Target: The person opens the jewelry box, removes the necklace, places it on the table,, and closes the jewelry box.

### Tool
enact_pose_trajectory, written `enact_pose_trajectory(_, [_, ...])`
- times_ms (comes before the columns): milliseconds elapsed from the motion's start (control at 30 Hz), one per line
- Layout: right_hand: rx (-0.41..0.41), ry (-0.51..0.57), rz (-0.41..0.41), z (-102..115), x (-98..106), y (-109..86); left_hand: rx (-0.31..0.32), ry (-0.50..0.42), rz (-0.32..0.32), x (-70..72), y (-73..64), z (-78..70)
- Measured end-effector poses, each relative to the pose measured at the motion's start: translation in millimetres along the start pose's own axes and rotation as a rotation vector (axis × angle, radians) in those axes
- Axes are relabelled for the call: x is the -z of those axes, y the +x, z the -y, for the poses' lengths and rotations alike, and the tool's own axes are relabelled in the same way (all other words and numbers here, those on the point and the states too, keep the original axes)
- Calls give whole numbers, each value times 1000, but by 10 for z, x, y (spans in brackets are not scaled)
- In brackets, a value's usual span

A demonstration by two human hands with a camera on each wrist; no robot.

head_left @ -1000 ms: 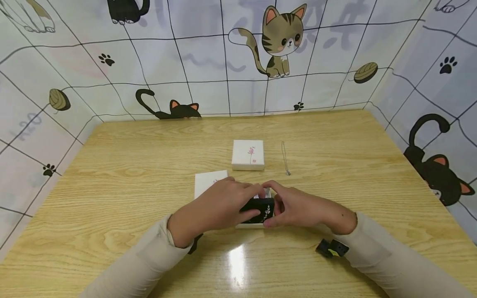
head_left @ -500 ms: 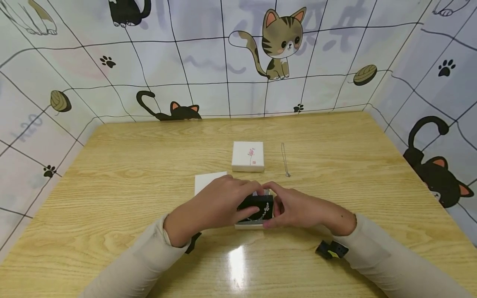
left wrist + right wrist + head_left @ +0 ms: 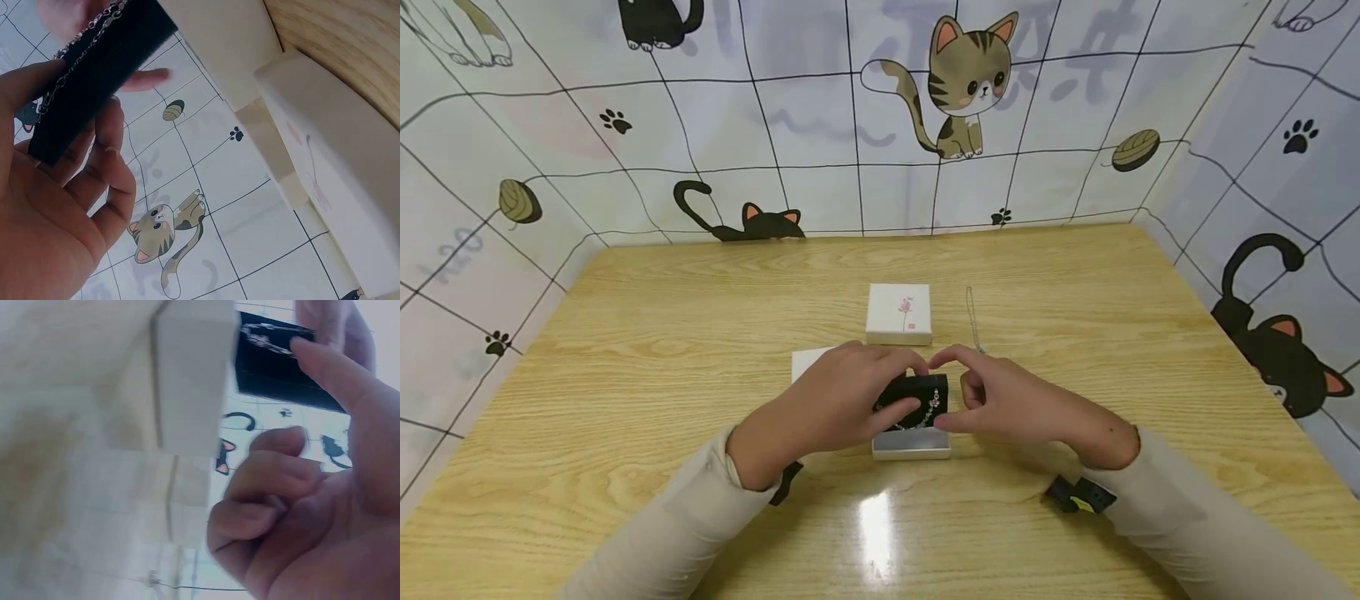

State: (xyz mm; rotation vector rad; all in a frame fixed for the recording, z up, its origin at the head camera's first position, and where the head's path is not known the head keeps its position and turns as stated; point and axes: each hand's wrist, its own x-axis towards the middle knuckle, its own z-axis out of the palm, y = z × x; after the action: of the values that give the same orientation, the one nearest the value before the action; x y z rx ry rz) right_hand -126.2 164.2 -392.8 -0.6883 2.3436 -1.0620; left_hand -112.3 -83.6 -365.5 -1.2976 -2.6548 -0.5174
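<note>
My left hand [image 3: 842, 396] pinches a black jewellery pad [image 3: 928, 396] between thumb and fingers. A silver chain bracelet [image 3: 81, 56] lies across the pad's face. The pad is tilted up above a small white box base [image 3: 912, 450], whose grey inside shows. My right hand [image 3: 1007, 396] is beside the pad's right end, with thumb stretched out and other fingers loosely bent. In the right wrist view its thumb [image 3: 337, 375] overlaps the pad; whether it touches is unclear. A white lid [image 3: 808, 361] lies partly hidden behind the left hand.
A closed white box [image 3: 898, 312] with a pink flower print stands behind the hands. To its right a thin silver necklace [image 3: 972, 312] lies on the wooden table [image 3: 700, 308], partly hidden by the right hand. Cat-patterned cloth [image 3: 820, 125] hangs around the table.
The black pad has come up out of the box base in my left hand, exposing the base's inside. My right hand has moved up and away from the base, which stays in place.
</note>
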Motion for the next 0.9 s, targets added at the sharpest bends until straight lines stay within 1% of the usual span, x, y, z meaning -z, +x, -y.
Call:
enact_pose_trajectory(167, [123,6,-88,63,14,-33,20,-12,8,1,9,-3])
enact_pose_trajectory(267, [169,27,-120,86,-18,-34,19,-8,3,0,10,-2])
enact_pose_trajectory(400, [176,41,-146,115,-51,-42,17,-12,-4,3,14,-12])
enact_pose_trajectory(600, [171,24,-170,121,-68,-45,21,-19,-10,-2,13,-11])
enact_pose_trajectory(900, [188,31,-177,143,-102,-49,-17,-9,-69,-23,13,-34])
